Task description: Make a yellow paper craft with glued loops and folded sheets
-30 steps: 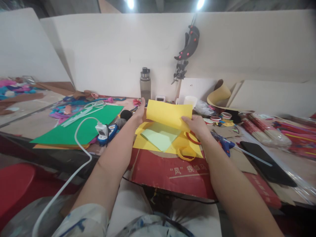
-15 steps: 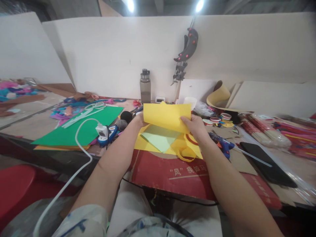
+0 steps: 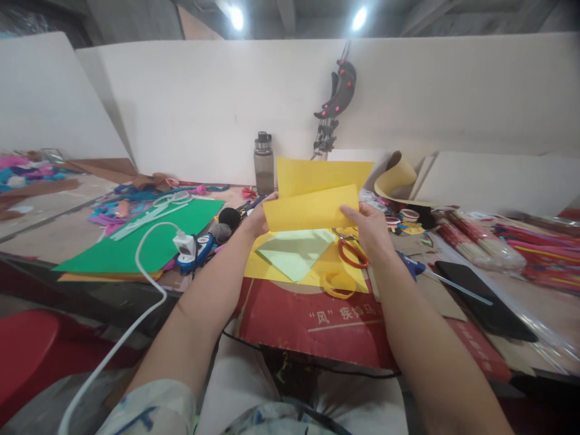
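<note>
A folded yellow sheet (image 3: pixel 312 208) is held up between both hands, its back flap standing above the nearer one. My left hand (image 3: pixel 261 217) grips its left edge, the fingers partly hidden behind it. At the right edge, my right hand (image 3: pixel 369 223) pinches it with the thumb on the near face. Below lie a pale green sheet (image 3: pixel 294 257) and another yellow sheet (image 3: pixel 258 266). Red-handled scissors (image 3: pixel 353 252) rest under my right hand, and a curled yellow strip (image 3: pixel 338 285) is nearer to me. All these lie over a red board (image 3: pixel 312 326).
To the left are a green sheet (image 3: pixel 140 241) and a white plug (image 3: pixel 185 244) with its cable. A bottle (image 3: pixel 263 166) stands behind. On the right are a blue glue gun (image 3: pixel 411 266), a black phone (image 3: pixel 484 299) and wrapped bundles (image 3: pixel 480 238).
The folded yellow sheet has opened, its back flap now rising above the front one. My right hand has moved slightly right, and more of the scissors shows.
</note>
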Demonstrator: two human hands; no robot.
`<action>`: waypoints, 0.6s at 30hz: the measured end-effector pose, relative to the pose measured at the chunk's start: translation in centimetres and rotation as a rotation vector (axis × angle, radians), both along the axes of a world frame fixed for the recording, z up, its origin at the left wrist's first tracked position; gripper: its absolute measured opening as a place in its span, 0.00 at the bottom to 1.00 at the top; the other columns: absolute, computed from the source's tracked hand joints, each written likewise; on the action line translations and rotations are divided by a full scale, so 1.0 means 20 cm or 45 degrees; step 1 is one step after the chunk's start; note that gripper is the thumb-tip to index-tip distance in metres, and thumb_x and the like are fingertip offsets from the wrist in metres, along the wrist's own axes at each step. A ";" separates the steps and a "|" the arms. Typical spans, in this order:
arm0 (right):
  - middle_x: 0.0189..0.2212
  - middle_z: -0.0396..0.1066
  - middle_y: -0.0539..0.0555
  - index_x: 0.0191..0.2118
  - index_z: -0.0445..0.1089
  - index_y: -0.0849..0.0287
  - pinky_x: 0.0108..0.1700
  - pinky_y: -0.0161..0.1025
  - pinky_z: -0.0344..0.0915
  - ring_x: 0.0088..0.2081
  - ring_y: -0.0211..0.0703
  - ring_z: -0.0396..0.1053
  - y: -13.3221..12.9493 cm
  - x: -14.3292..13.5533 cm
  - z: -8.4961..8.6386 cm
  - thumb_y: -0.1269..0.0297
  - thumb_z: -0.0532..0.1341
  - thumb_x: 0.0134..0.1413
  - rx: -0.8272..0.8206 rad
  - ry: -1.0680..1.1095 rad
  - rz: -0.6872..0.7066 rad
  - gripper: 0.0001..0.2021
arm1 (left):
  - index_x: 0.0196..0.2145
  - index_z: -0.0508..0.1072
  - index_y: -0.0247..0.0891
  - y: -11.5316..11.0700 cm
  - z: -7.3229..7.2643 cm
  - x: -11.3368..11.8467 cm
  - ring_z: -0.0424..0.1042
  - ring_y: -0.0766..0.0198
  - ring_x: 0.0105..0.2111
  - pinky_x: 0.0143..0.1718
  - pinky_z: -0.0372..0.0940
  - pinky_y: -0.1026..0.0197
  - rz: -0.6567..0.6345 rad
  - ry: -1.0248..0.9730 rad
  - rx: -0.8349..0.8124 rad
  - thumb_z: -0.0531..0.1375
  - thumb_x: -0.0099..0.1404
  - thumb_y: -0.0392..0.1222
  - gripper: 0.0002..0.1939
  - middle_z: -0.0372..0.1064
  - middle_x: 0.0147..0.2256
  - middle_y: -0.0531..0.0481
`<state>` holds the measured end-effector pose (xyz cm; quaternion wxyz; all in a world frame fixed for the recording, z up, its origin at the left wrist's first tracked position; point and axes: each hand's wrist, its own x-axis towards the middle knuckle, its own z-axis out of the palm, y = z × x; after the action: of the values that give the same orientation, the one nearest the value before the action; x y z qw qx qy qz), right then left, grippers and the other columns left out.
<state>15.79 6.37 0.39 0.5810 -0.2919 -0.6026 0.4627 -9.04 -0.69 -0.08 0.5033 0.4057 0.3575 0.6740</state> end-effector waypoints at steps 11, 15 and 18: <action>0.33 0.74 0.53 0.36 0.71 0.60 0.38 0.40 0.68 0.33 0.41 0.68 0.04 0.01 -0.02 0.53 0.63 0.50 0.235 -0.092 -0.566 0.14 | 0.46 0.76 0.35 -0.02 0.02 0.01 0.71 0.46 0.54 0.56 0.65 0.47 -0.249 -0.016 0.066 0.61 0.60 0.60 0.26 0.77 0.44 0.40; 0.32 0.73 0.53 0.35 0.69 0.60 0.39 0.41 0.66 0.33 0.41 0.68 -0.02 0.01 -0.02 0.54 0.63 0.52 0.316 -0.201 -0.649 0.13 | 0.47 0.76 0.35 -0.04 0.03 0.06 0.70 0.44 0.55 0.57 0.64 0.46 -0.223 0.044 0.123 0.71 0.48 0.55 0.32 0.77 0.46 0.38; 0.32 0.72 0.53 0.35 0.68 0.59 0.40 0.42 0.66 0.33 0.42 0.68 -0.04 0.01 -0.01 0.54 0.63 0.53 0.356 -0.231 -0.711 0.13 | 0.45 0.76 0.32 -0.03 0.03 0.11 0.74 0.45 0.50 0.55 0.66 0.47 -0.126 0.090 0.094 0.75 0.42 0.46 0.32 0.77 0.45 0.37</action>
<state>15.89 5.54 0.16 0.6638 -0.4033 -0.6064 0.1702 -6.85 -1.29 0.54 0.5078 0.4649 0.3295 0.6462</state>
